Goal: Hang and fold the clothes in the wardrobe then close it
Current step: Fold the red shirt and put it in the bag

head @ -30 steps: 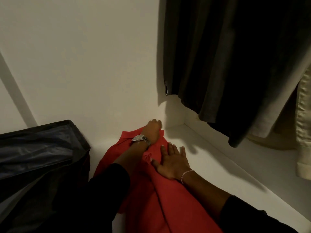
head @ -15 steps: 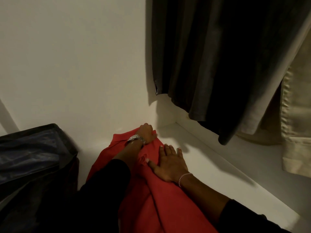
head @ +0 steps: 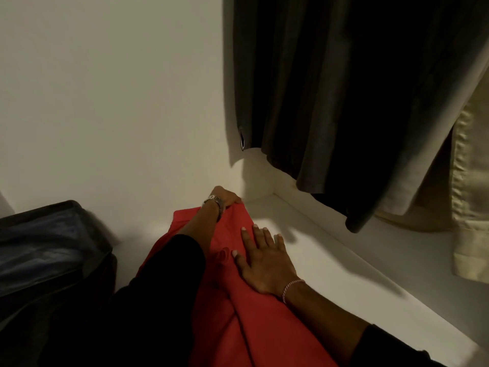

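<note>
A red garment (head: 235,327) lies spread on the white wardrobe floor (head: 330,266), reaching toward the back corner. My left hand (head: 227,198), with a watch on its wrist, grips the garment's far edge near the corner. My right hand (head: 264,263), a bracelet on its wrist, presses flat on the red fabric with straight fingers spread. Both sleeves are black.
Dark hanging clothes (head: 344,88) fill the upper right above the floor, with a cream garment (head: 471,194) beside them at the right edge. A dark bag or case (head: 50,247) sits at the left. White wardrobe walls (head: 105,102) close in behind.
My left hand has pulled the garment's far edge a little toward the corner. The right hand stays pressed flat on the fabric. The view has shifted slightly.
</note>
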